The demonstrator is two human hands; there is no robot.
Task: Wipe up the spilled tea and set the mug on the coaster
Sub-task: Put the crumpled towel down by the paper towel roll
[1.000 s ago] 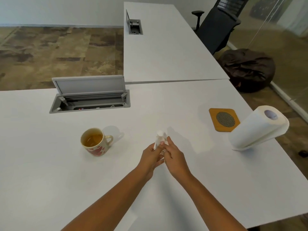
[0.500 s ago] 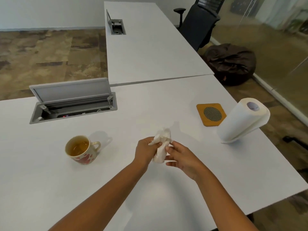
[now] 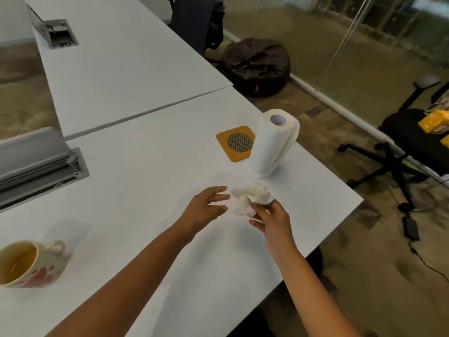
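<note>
Head camera shows us over the white tabletop point(image 3: 145, 181), our right hand point(image 3: 272, 220) pinching a crumpled paper towel wad point(image 3: 250, 198) between thumb and fingertips, held just above the surface near the right edge. Our left hand point(image 3: 206, 205) hangs just beside the wad with its fingers point(image 3: 218, 190) spread and relaxed, gripping nothing. We cannot make out any tea puddle on the surface from this angle.

The mug point(image 3: 29, 263) stands at the far lower left, well apart from both hands, holding amber tea. The orange coaster point(image 3: 237, 143) lies near the right edge, with nothing on it, just beside the upright paper towel roll point(image 3: 274, 142).

We judge the wad light, soft and easily torn once wet, so a loose pinch suits it. The mug looks ceramic, fairly heavy with liquid and prone to sloshing; we would take it by the handle point(image 3: 58, 246) and keep it level on the way to the coaster.
</note>
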